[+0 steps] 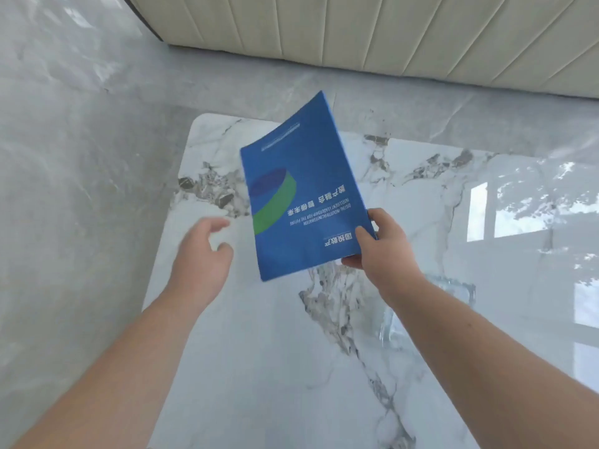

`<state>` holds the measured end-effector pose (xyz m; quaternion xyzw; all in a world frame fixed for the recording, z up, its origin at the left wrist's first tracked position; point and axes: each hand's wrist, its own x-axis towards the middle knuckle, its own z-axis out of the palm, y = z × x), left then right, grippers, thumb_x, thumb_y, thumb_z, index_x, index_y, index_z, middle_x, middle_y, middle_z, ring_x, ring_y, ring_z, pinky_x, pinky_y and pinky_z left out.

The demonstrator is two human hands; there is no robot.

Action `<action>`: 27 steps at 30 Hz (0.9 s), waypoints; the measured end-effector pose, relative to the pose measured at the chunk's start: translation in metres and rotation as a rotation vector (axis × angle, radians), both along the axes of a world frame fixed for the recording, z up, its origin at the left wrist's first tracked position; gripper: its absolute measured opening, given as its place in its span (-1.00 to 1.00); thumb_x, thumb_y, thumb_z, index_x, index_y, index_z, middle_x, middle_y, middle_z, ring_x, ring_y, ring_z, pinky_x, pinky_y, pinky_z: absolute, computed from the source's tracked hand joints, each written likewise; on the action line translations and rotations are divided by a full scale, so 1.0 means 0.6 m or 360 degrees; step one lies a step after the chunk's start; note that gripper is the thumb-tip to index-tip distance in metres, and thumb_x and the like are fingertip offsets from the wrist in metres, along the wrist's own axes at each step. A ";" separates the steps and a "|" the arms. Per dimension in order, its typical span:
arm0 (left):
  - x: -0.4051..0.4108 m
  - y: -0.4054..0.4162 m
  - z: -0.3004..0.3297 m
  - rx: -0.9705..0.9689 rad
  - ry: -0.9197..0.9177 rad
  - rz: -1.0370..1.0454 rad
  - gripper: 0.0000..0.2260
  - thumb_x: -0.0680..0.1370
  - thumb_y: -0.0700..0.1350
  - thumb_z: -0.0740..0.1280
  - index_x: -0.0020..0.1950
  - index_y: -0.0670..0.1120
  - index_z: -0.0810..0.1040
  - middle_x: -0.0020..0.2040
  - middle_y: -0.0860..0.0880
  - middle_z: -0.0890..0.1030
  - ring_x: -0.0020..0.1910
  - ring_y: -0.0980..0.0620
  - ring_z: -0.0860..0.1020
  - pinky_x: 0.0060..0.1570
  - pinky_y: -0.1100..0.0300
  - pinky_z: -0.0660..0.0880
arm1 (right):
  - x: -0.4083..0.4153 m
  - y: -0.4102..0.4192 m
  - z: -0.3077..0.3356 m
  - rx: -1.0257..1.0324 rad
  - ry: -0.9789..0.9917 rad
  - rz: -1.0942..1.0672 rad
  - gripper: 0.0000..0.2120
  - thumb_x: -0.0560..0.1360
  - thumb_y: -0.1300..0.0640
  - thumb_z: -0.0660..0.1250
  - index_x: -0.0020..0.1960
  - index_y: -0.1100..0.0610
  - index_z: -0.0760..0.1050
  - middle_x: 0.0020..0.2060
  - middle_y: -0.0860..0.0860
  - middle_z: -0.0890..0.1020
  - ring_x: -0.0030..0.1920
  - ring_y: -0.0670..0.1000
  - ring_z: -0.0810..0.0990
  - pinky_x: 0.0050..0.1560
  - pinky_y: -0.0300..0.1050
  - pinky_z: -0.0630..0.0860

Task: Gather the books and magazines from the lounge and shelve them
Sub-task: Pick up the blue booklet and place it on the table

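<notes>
A blue magazine (301, 186) with a green and blue ring graphic and white lettering is held tilted above the white marble table (265, 351). My right hand (382, 244) grips its near right corner, thumb on the cover and fingers underneath. My left hand (201, 251) hovers to the left of the magazine, fingers apart and slightly curled, holding nothing and a little blurred.
A cream ribbed sofa (389, 37) runs along the top of the view. Grey marble floor (71, 163) lies to the left of the table and between it and the sofa. A clear glass object (431, 312) stands on the table under my right forearm.
</notes>
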<state>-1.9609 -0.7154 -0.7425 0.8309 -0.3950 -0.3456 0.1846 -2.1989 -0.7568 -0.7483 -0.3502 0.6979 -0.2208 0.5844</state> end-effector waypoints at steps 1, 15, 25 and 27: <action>0.007 0.010 0.034 -0.0132 -0.0142 -0.0157 -0.61 0.50 -0.33 0.23 0.29 -0.04 0.50 0.28 0.03 0.52 0.31 -0.05 0.44 0.27 0.23 0.28 | -0.005 0.019 0.016 0.0010 0.0025 0.0069 -0.76 0.57 0.26 0.14 -0.02 -0.02 0.50 -0.09 0.11 0.68 -0.17 0.16 0.72 -0.22 -0.08 0.70; -0.146 0.101 0.130 0.0918 0.0100 -0.1747 -0.92 0.61 0.02 0.25 0.09 0.13 0.48 0.13 0.08 0.62 0.06 0.05 0.55 0.08 0.14 0.43 | -0.176 0.199 0.156 0.0153 -0.0237 0.0780 -0.76 0.63 0.07 0.22 0.06 0.19 0.59 -0.13 0.08 0.67 -0.18 0.01 0.62 -0.17 -0.16 0.58; -0.357 0.495 -0.035 0.0974 0.1064 -0.0038 -0.80 0.65 -0.14 0.21 0.23 -0.13 0.53 0.14 -0.08 0.68 -0.03 0.04 0.70 -0.12 0.16 0.61 | -0.471 0.536 -0.011 0.1089 -0.1201 -0.0013 -0.51 0.49 -0.14 0.36 0.37 0.01 0.51 0.28 0.06 0.61 0.30 0.14 0.57 0.33 0.25 0.45; -0.401 0.525 -0.073 0.0925 0.0950 0.0082 -0.83 0.63 -0.13 0.25 0.15 -0.16 0.54 0.11 -0.14 0.68 -0.03 -0.05 0.69 -0.09 0.06 0.61 | -0.468 0.570 -0.038 0.0841 -0.0632 0.0176 -0.66 0.53 0.17 0.34 0.29 -0.02 0.53 0.18 0.10 0.67 0.15 0.07 0.67 0.23 0.09 0.57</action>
